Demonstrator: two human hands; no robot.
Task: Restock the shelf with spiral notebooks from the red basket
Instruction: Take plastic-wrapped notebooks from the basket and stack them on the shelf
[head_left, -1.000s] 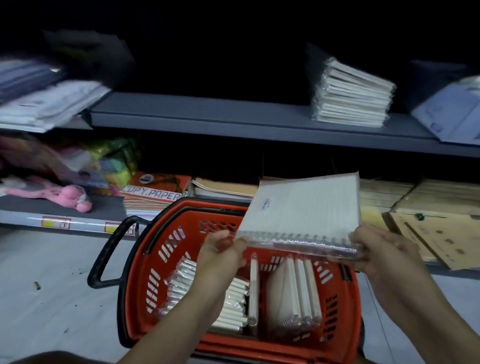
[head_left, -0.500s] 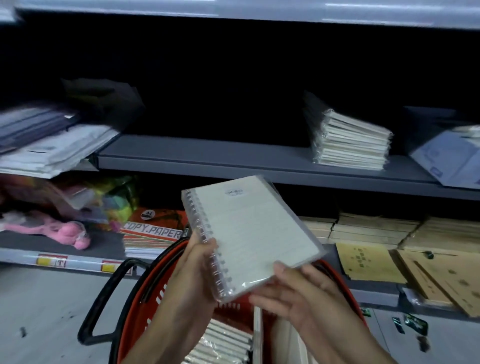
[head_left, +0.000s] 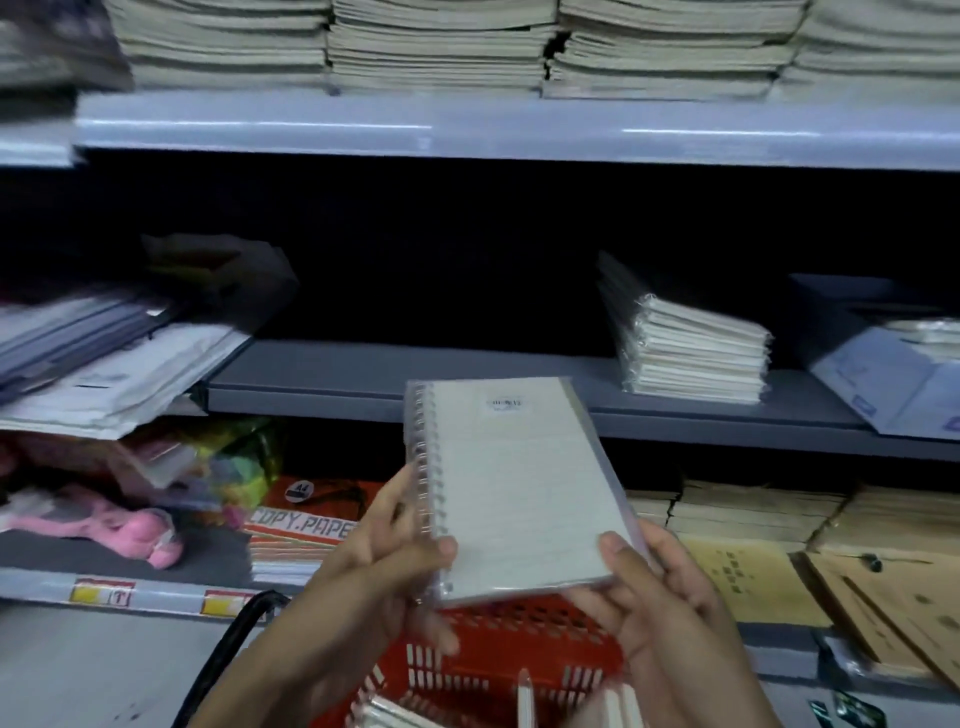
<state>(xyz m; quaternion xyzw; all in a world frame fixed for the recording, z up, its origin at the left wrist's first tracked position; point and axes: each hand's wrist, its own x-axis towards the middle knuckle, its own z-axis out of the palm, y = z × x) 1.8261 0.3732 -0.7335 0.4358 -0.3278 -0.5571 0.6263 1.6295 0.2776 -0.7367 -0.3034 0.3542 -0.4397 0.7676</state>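
Notebook (head_left: 511, 480) is gripped by both hands, left (head_left: 387, 540) at the spiral, right (head_left: 649, 577) at the corner; it should be laid flat onto the stack (head_left: 691, 348), edges squared.

We read "COPY.PAPE", cut off by our left hand (head_left: 387, 545), on the orange paper ream (head_left: 306, 525); a round black sticker on it reads "A4". A shelf-edge label (head_left: 106, 592) shows "T". The notebook's sticker (head_left: 506, 404) and the brown envelope's print (head_left: 740, 569) are illegible.
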